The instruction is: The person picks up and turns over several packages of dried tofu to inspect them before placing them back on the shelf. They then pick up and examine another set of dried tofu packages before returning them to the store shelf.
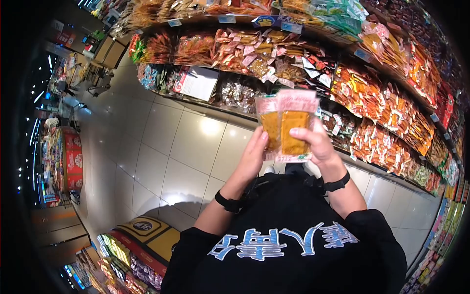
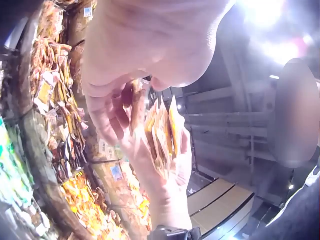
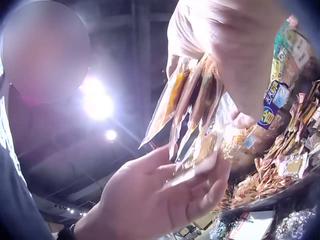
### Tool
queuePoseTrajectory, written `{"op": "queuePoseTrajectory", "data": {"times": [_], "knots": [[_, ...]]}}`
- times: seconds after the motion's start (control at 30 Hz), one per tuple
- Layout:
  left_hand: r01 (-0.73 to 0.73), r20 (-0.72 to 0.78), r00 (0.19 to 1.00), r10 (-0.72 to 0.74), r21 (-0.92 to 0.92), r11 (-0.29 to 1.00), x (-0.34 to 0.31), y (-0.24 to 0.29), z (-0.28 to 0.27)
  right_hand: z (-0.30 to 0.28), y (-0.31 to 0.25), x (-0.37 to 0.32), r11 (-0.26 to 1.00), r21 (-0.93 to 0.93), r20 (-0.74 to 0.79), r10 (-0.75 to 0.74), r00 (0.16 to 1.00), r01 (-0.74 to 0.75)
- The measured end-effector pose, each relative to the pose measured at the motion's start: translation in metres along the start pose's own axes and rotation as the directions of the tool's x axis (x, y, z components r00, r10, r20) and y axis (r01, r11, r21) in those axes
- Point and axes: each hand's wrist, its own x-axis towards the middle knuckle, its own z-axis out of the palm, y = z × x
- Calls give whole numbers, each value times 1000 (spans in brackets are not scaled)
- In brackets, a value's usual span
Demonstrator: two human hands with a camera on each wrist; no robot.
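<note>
Flat clear packets with pink labels and orange-brown contents are in both hands. In the head view, my right hand [image 1: 319, 143] pinches a front packet [image 1: 295, 132], its thumb across the face. My left hand [image 1: 255, 153] holds another packet [image 1: 269, 123] at its left side, partly overlapped by the front one. The right wrist view shows several packets [image 3: 176, 95] fanned under my right hand [image 3: 225, 45], and my left hand [image 3: 150, 192] below with a packet in its fingers. In the left wrist view, several packets [image 2: 162, 132] stand on edge in the right hand.
Curved shelves of bagged snacks [image 1: 362, 93] run along the front and right. A white sign [image 1: 197, 83] stands on the lower shelf. Tiled floor [image 1: 161, 134] lies to the left, with a yellow and black display [image 1: 147, 232] near the lower left and a red stand [image 1: 73, 159] farther off.
</note>
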Motion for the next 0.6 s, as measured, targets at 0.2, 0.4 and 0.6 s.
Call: {"op": "queuePoseTrajectory", "data": {"times": [0.2,0.4,0.6], "knots": [[43,124,991,-57,115,992,29,-18,22,-47,26,3,999,-35,-91,24,996,-27],[224,205,945,-256,166,960,80,-49,32,-103,28,13,992,-35,-216,108,970,-118],[367,54,922,-384,199,909,139,-82,40,-153,22,44,890,-378,-288,148,946,-254]]}}
